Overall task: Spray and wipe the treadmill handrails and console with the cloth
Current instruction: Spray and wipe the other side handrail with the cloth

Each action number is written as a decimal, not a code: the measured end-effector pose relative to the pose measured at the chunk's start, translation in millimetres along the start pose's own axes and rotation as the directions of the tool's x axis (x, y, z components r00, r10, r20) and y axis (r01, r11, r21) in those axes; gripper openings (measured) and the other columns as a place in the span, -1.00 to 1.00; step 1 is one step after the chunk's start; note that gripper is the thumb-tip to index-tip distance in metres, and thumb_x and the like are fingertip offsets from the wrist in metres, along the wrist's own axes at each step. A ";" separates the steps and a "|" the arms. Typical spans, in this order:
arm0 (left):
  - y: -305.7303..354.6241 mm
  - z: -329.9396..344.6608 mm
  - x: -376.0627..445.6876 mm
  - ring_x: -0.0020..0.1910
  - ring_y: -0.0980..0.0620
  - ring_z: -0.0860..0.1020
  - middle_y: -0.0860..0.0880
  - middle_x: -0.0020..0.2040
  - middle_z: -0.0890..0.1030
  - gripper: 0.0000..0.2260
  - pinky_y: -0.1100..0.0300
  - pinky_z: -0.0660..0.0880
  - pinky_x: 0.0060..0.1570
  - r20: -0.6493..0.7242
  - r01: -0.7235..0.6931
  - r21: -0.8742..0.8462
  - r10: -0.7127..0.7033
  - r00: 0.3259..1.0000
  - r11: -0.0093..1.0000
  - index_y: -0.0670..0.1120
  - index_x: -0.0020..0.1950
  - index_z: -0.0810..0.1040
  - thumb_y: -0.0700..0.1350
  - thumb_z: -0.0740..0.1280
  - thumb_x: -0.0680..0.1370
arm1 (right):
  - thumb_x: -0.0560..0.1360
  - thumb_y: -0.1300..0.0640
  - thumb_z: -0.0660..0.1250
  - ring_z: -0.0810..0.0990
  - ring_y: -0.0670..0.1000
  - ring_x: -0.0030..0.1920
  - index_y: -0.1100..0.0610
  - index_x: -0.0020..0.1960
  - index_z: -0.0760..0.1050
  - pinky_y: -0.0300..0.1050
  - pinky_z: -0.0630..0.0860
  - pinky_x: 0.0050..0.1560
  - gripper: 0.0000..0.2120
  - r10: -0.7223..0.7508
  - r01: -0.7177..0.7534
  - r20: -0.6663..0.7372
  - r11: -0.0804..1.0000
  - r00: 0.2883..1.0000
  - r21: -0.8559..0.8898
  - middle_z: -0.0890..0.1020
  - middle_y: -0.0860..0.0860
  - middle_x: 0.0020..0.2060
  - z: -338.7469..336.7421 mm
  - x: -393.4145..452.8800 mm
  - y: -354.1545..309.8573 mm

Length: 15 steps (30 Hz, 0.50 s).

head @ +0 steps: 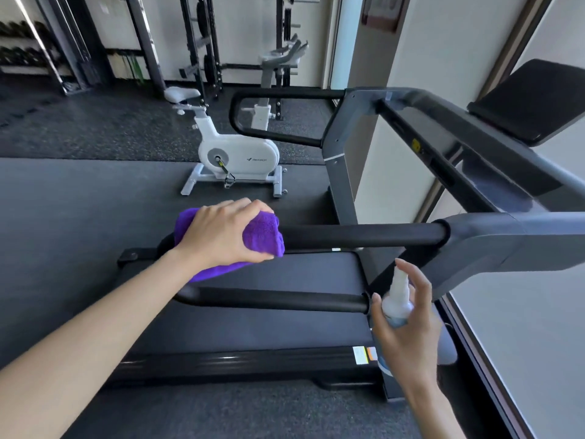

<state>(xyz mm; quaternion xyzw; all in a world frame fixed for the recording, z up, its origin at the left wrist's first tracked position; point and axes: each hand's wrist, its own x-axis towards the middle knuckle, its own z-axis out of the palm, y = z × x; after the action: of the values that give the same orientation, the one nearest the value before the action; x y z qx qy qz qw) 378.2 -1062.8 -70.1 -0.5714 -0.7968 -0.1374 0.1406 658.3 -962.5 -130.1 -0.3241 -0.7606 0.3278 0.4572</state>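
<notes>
My left hand (221,232) grips a folded purple cloth (262,237) wrapped over the left end of the treadmill's black padded handrail (364,236). A lower black rail (272,300) of the same loop runs below it. My right hand (408,324) holds a small white spray bottle (397,299) just right of that lower rail's end, nozzle up, one finger raised by the nozzle. The grey console (493,160) and its dark screen (535,99) lie to the upper right. The far handrail (278,115) loops behind.
The treadmill belt (253,331) runs below the rails. A white exercise bike (237,153) stands on the dark rubber floor beyond. Weight racks line the back wall. A pillar and a window wall close in on the right.
</notes>
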 end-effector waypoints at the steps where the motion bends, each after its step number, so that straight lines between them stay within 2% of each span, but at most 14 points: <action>1: -9.1 -2.5 -4.9 0.01 0.05 0.57 0.20 0.01 0.56 -0.40 0.12 0.46 -0.18 -0.002 0.017 -0.023 -0.017 1.000 1.000 0.21 0.16 0.40 0.44 0.27 0.20 | 0.43 0.35 0.41 0.54 -0.13 -0.20 -0.25 0.23 0.30 -0.51 0.39 -0.23 -0.37 -0.007 0.007 0.013 1.000 1.000 0.005 0.59 -0.08 -0.19 4.6 -0.7 -2.7; 3: -24.9 -5.6 -13.3 0.03 0.06 0.57 0.22 0.03 0.57 -0.40 0.12 0.46 -0.16 -0.014 0.033 -0.056 -0.034 0.999 0.998 0.22 0.16 0.42 0.44 0.26 0.19 | 0.44 0.33 0.40 0.54 -0.08 -0.22 -0.35 0.22 0.26 -0.48 0.40 -0.22 -0.33 -0.028 0.027 0.034 1.000 0.999 0.012 0.59 0.01 -0.14 13.9 -2.2 -8.2; 5: -42.1 -7.1 -24.3 0.04 0.08 0.57 0.24 0.06 0.57 -0.41 0.12 0.46 -0.15 -0.057 0.055 -0.096 -0.061 0.997 0.994 0.21 0.15 0.42 0.42 0.28 0.19 | 0.43 0.34 0.41 0.53 -0.07 -0.26 -0.33 0.21 0.26 -0.47 0.41 -0.25 -0.33 -0.047 0.047 0.044 0.999 0.998 0.016 0.59 0.02 -0.10 21.7 -2.7 -13.3; 7: -59.5 -5.7 -41.5 0.01 0.13 0.56 0.29 0.05 0.55 -0.39 0.16 0.45 -0.13 -0.121 0.130 -0.187 -0.155 0.981 0.974 0.20 0.16 0.43 0.40 0.33 0.18 | 0.43 0.35 0.41 0.54 -0.11 -0.26 -0.23 0.23 0.28 -0.49 0.40 -0.25 -0.37 -0.061 0.060 0.043 0.998 0.997 0.025 0.59 -0.08 -0.02 27.9 -3.3 -17.7; 9: -70.1 0.8 -57.8 -0.02 0.24 0.50 0.38 0.04 0.50 -0.35 0.21 0.42 -0.08 -0.173 0.235 -0.336 -0.305 0.937 0.912 0.19 0.17 0.42 0.37 0.39 0.14 | 0.42 0.37 0.41 0.54 -0.11 -0.26 -0.16 0.24 0.31 -0.51 0.39 -0.27 -0.40 -0.051 0.049 0.042 0.998 0.998 0.030 0.55 -0.29 -0.03 34.9 -4.9 -21.2; 11: -72.0 16.3 -71.7 0.00 0.32 0.45 0.41 0.05 0.47 -0.32 0.32 0.39 -0.01 -0.268 0.268 -0.469 -0.425 0.865 0.841 0.15 0.20 0.43 0.32 0.46 0.13 | 0.42 0.37 0.41 0.52 -0.08 -0.29 -0.18 0.23 0.31 -0.50 0.38 -0.31 -0.40 -0.035 0.033 0.052 0.999 0.998 0.041 0.56 -0.29 -0.11 43.4 -7.5 -26.8; 13: -69.6 38.2 -81.7 0.05 0.30 0.47 0.35 0.10 0.49 -0.29 0.43 0.36 0.03 -0.357 0.279 -0.573 -0.541 0.762 0.771 0.11 0.22 0.43 0.20 0.56 0.13 | 0.42 0.35 0.43 0.52 -0.09 -0.29 -0.26 0.21 0.30 -0.50 0.39 -0.28 -0.36 -0.053 0.051 0.076 0.998 0.996 0.038 0.58 -0.15 -0.13 52.6 -10.4 -32.1; 15: -65.8 60.3 -88.6 0.09 0.18 0.52 0.25 0.16 0.49 -0.26 0.33 0.40 0.05 -0.406 0.321 -0.645 -0.667 0.625 0.694 0.08 0.23 0.40 0.01 0.62 0.12 | 0.42 0.33 0.43 0.54 -0.06 -0.29 -0.37 0.19 0.27 -0.47 0.41 -0.27 -0.31 -0.066 0.063 0.106 0.997 0.992 0.036 0.59 0.00 -0.13 60.8 -13.8 -35.6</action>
<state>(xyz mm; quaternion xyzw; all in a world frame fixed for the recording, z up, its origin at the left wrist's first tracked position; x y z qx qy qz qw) 339.0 -1137.5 -163.3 -0.2565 -0.7678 -0.5562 0.1879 601.4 -1006.2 -130.7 -0.2739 -0.7886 0.3420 0.4314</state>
